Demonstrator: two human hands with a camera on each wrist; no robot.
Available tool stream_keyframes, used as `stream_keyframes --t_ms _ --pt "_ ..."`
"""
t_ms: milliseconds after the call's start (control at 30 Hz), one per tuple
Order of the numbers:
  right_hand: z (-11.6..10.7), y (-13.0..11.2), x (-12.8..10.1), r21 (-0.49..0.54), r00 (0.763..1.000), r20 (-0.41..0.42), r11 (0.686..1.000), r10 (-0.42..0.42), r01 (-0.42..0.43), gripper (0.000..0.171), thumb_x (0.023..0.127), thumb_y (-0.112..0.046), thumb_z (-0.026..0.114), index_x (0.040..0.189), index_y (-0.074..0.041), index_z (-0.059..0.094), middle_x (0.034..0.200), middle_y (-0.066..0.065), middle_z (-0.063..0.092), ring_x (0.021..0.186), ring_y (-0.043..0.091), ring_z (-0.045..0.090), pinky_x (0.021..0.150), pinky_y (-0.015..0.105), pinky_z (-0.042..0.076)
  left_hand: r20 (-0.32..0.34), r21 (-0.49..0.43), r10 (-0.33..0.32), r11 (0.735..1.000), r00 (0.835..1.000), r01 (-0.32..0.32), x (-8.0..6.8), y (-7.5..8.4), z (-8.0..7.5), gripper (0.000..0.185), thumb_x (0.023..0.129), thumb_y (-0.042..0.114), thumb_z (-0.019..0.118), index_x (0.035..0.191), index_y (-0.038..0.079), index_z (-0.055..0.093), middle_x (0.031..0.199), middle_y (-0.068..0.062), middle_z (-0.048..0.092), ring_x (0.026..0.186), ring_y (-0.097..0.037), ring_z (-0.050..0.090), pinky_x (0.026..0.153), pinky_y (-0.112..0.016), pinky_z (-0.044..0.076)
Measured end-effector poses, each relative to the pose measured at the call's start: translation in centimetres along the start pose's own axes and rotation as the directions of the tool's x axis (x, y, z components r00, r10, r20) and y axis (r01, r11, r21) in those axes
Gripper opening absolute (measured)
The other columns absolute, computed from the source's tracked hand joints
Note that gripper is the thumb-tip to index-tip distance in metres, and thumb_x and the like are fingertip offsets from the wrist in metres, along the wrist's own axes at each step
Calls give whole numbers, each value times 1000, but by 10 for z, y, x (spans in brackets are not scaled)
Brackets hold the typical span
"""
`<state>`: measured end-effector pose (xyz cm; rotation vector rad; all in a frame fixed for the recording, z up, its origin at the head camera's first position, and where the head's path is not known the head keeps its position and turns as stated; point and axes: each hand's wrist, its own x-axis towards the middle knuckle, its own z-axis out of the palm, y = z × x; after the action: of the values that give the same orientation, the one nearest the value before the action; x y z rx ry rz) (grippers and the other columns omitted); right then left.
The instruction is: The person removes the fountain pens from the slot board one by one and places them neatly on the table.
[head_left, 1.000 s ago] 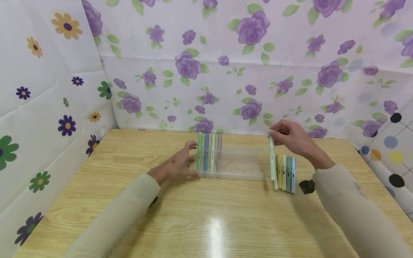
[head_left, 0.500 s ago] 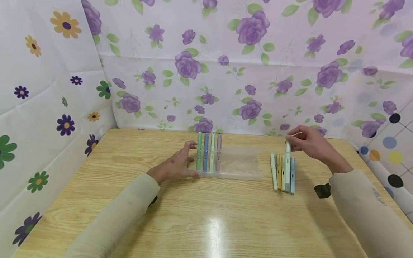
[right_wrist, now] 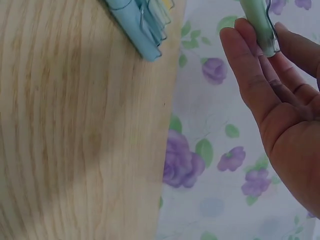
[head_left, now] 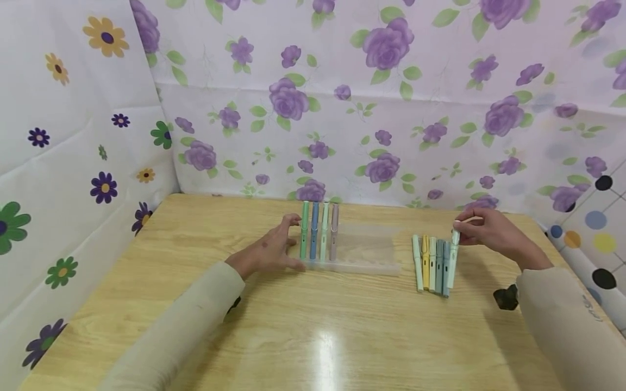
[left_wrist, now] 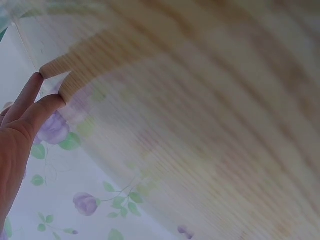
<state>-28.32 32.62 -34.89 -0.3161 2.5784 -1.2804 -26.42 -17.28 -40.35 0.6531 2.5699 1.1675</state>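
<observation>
Carried rightward since 1.0 s ago, the pale mint pen has passed from the left end of the loose pens to their right end. It lies just beside the outermost of these 5; contact is not confirmed. Right hand pinches its far end between thumb and fingers. Left of the loose pens, well apart from the mint pen, is a clear rack with 4 pens at its left end. Left hand is spread about that end, fingertips touching it.

Step in hand, as judged: placing the mint pen alongside the loose pens. Next move appears to call for lowering it parallel, then releasing without disturbing its neighbours.

Obscured: whether the mint pen's near end touches the table; transparent rack edges are hard to trace. Right wrist view cuts off most of the mint pen; left wrist view is blurred.
</observation>
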Motion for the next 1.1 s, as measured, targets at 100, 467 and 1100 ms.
stream_keyframes --t_ms 100,467,1100 --pt "-3 9 -1 -9 1000 -3 1000 25 -25 50 104 -27 58 132 12 45 112 20 65 91 26 71 80 36 59 3 -12 0 1000 1000 0 -1 -1 0 104 79 18 88 149 18 12 159 -16 20 130 -44 49 106 -51 43" --pt "-3 38 -3 35 991 64 992 118 -120 57 105 -23 55 140 17 36 116 21 62 93 23 68 85 42 58 14 -26 3 1000 1000 -3 0 -2 -1 104 79 17 87 149 18 10 159 -17 19 131 -44 48 104 -50 45" --pt "14 52 11 -74 977 64 977 203 -198 54 103 -23 58 136 17 45 114 25 65 91 23 71 79 39 59 2 -36 3 999 1000 -3 -1 -2 0 102 78 17 88 148 19 13 159 -17 20 131 -45 48 105 -50 44"
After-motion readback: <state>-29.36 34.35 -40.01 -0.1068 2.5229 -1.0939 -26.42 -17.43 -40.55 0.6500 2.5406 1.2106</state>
